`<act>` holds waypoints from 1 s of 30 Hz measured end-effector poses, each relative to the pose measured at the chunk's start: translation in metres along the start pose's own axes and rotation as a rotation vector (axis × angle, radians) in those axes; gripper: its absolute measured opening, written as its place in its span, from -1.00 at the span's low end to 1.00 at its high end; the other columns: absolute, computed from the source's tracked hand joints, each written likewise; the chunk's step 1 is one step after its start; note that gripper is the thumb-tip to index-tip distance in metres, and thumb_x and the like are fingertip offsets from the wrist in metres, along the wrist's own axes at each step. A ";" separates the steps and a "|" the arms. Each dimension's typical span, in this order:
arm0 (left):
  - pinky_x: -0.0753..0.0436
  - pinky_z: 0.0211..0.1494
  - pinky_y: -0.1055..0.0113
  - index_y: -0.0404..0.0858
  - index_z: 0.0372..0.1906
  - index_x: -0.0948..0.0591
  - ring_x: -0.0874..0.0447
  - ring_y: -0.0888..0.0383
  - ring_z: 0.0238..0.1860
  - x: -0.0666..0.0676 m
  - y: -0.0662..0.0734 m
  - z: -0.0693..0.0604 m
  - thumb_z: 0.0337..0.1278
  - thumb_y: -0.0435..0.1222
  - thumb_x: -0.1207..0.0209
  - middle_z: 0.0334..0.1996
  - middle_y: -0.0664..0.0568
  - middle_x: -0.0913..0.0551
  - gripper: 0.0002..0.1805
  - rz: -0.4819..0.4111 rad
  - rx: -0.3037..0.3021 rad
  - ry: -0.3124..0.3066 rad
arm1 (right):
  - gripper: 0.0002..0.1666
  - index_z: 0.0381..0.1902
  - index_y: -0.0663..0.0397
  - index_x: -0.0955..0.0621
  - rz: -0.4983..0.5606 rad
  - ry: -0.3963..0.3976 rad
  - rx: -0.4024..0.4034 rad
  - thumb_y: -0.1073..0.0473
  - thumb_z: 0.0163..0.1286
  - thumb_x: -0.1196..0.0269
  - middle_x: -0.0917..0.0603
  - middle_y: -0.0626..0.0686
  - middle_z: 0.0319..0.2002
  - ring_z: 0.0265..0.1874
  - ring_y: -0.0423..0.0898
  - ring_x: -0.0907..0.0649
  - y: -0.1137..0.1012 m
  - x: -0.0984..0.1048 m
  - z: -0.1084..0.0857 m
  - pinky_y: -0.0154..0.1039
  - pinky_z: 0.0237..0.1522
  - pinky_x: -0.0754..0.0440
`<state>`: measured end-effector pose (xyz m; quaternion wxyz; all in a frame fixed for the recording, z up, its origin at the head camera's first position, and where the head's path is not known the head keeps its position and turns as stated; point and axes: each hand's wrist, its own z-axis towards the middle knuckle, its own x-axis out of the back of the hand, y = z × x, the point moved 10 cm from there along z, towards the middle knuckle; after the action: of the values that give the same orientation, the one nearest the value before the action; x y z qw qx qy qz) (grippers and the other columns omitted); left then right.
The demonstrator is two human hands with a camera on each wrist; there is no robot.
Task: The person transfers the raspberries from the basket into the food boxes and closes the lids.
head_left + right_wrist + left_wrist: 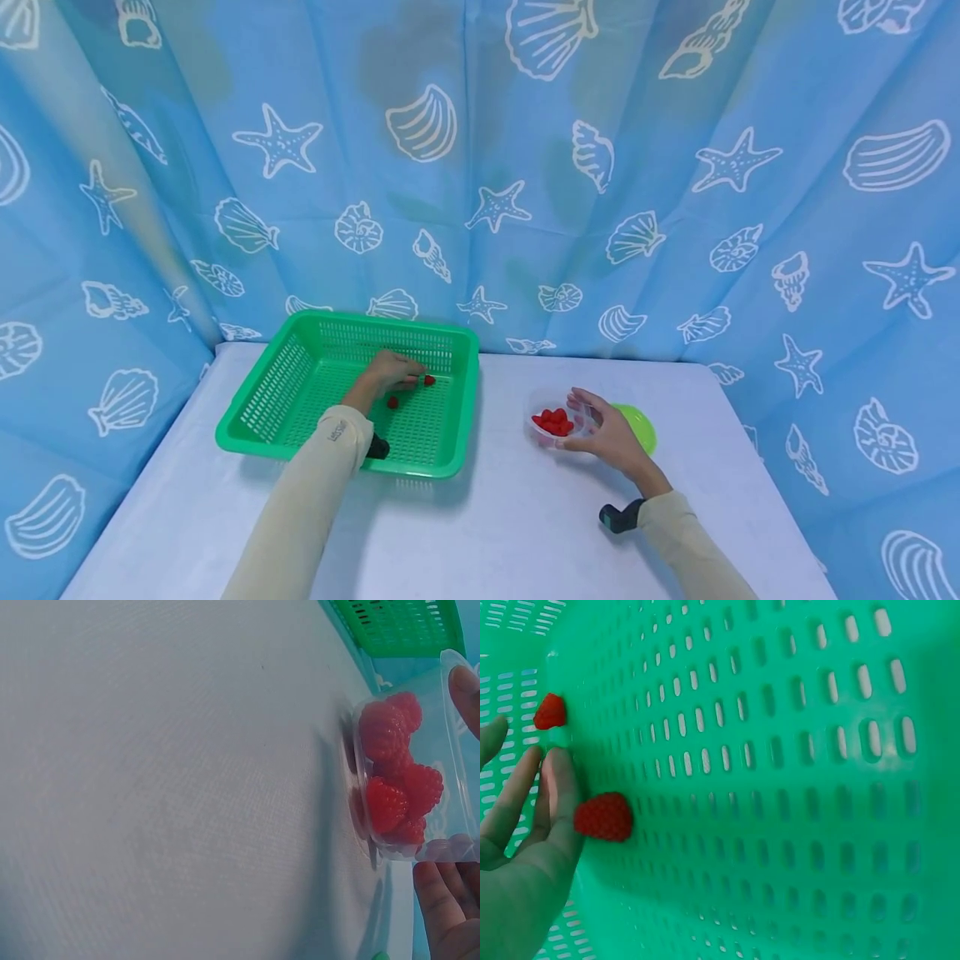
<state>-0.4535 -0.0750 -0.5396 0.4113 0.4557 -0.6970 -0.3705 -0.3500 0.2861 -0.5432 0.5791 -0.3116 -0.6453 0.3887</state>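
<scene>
My left hand [390, 371] reaches inside the green plastic basket [467, 392] with its fingers extended and nothing held. Just beyond the fingertips in the left wrist view lies one raspberry [550, 712]. Closer to the camera, a second raspberry [604, 817] sits on the basket's floor by the side of the fingers. On the white table, my right hand [606, 433] grips a clear plastic container [431, 731], thumb at the rim and fingers around the opposite side. Several raspberries [386, 804] are gathered at the container's bottom.
A lime-green lid [639, 427] rests on the table behind the right hand, partly covered by it. White cloth [465, 533] covers the table. A blue curtain [465, 275] with shell and starfish prints hangs along the back and sides.
</scene>
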 end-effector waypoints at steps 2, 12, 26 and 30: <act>-0.62 0.08 0.18 -0.41 0.03 -0.65 -0.59 -0.08 0.09 -0.001 -0.002 0.001 0.29 -0.31 -0.22 0.11 -0.20 -0.58 -0.70 0.025 0.000 0.004 | 0.22 0.48 -0.04 -0.23 0.000 0.000 -0.002 -0.05 -0.11 -0.60 -0.40 0.08 0.36 0.40 0.15 -0.27 0.001 0.000 0.000 0.10 0.17 -0.50; -0.64 -0.05 0.22 -0.28 -0.08 -0.73 -0.67 0.09 -0.12 -0.004 -0.008 0.018 0.24 -0.25 -0.27 -0.02 -0.08 -0.67 -0.77 0.127 0.025 0.044 | 0.18 0.49 -0.03 -0.22 0.008 -0.015 -0.008 0.02 -0.03 -0.57 -0.39 0.12 0.37 0.40 0.16 -0.27 -0.003 0.000 0.000 0.11 0.20 -0.46; -0.63 -0.21 0.19 -0.26 -0.26 -0.78 -0.64 0.05 -0.25 -0.028 0.020 0.011 0.02 -0.35 -0.41 -0.27 -0.03 -0.72 -0.86 0.525 -0.176 0.024 | 0.21 0.48 -0.03 -0.24 0.011 -0.016 -0.009 -0.05 -0.09 -0.59 -0.41 0.09 0.36 0.39 0.15 -0.28 0.000 -0.002 0.005 0.10 0.19 -0.47; -0.64 -0.27 0.22 -0.22 -0.34 -0.79 -0.65 0.08 -0.32 -0.031 0.024 0.011 0.04 -0.33 -0.40 -0.36 0.00 -0.72 -0.94 0.514 -0.191 -0.001 | 0.20 0.48 -0.05 -0.24 0.000 -0.011 -0.016 -0.05 -0.08 -0.59 -0.41 0.07 0.35 0.40 0.14 -0.28 0.000 -0.001 0.004 0.10 0.18 -0.48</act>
<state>-0.4632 -0.0372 -0.5300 0.5325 0.2228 -0.7520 -0.3182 -0.3542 0.2851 -0.5437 0.5729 -0.3143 -0.6516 0.3853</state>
